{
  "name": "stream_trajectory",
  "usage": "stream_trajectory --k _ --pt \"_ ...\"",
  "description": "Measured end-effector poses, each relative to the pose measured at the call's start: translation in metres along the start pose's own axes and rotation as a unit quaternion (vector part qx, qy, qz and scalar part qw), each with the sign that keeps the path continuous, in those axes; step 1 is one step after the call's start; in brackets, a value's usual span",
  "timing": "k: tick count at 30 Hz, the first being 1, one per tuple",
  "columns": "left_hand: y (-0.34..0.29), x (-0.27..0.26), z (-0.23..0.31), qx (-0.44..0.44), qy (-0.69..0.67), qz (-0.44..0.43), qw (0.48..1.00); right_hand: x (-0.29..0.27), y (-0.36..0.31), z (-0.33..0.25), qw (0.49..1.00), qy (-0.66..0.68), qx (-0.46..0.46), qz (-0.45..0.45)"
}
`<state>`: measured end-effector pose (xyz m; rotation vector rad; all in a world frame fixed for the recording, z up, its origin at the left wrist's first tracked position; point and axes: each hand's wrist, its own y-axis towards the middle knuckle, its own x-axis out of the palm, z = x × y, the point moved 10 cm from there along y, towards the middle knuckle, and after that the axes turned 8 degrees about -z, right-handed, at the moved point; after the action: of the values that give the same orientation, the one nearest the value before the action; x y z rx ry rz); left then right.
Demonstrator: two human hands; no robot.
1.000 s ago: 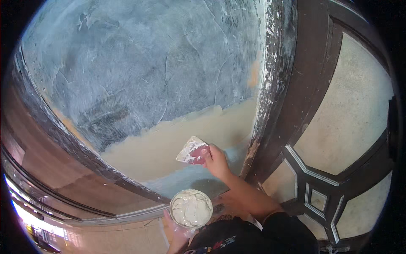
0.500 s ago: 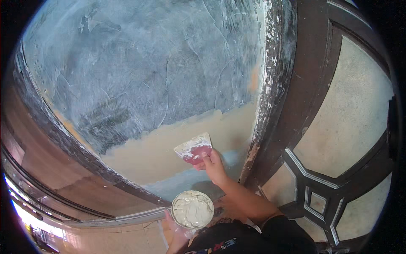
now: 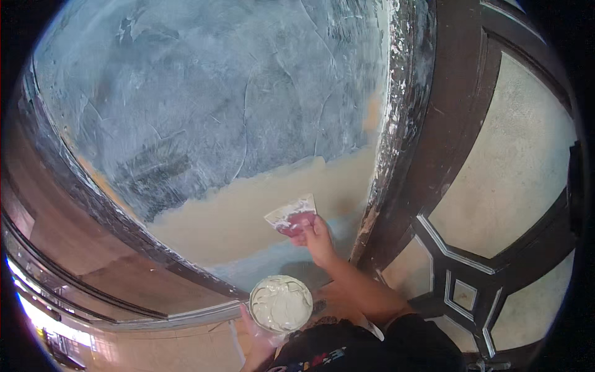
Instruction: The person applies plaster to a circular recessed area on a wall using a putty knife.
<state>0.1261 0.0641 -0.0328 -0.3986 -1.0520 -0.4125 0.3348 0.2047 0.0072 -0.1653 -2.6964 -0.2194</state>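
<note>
My right hand [image 3: 316,240] grips a reddish putty knife [image 3: 296,222] whose wide blade is smeared with white filler. The blade is over the beige coated band [image 3: 242,214] low on the wall panel; whether it touches the surface I cannot tell. At my body, my left hand [image 3: 260,338] holds a round tub [image 3: 281,304] from the left and below, its fingers partly hidden. Thick cream-coloured filler with swirled marks fills the tub. Above the beige band the wall panel [image 3: 217,111] is blue-grey, with fine ridges and patches.
Along the panel's right runs a dark trim [image 3: 396,105] with flaking white paint. Farther right stands a dark wooden frame [image 3: 458,87] with pale panels. A dark curved edge [image 3: 111,211] borders the left side, with tiled floor [image 3: 186,347] below.
My right hand and the putty knife have shifted slightly right and down. The tub has moved up a little in my left hand, and its filler surface looks turned.
</note>
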Motion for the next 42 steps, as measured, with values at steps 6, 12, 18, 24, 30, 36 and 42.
stream_trajectory --k 6,12,18,24,30,36,42 --pt "-0.005 -0.023 0.008 0.035 0.008 0.012 0.999 -0.048 -0.051 0.087 0.992 -0.003 0.103 0.069" --pt "-0.013 -0.017 0.005 0.022 0.026 0.024 0.999 0.005 -0.008 0.006 0.983 -0.183 -0.006 -0.014" --pt "-0.017 -0.024 0.004 0.018 0.02 0.026 0.999 -0.046 -0.03 0.068 0.994 -0.108 0.02 0.005" --pt "-0.021 -0.019 -0.001 0.004 -0.038 -0.006 0.999 0.003 -0.018 -0.004 0.983 -0.162 -0.084 -0.025" --pt "-0.022 -0.006 0.006 0.022 0.038 -0.019 0.999 -0.003 -0.006 -0.012 0.983 -0.159 -0.043 0.078" --pt "-0.034 -0.024 0.014 0.05 0.023 -0.01 0.998 -0.047 -0.049 0.083 0.99 0.005 0.102 0.095" --pt "-0.031 -0.024 0.025 0.074 -0.111 -0.025 0.991 0.013 0.004 -0.012 0.999 -0.049 -0.004 -0.01"
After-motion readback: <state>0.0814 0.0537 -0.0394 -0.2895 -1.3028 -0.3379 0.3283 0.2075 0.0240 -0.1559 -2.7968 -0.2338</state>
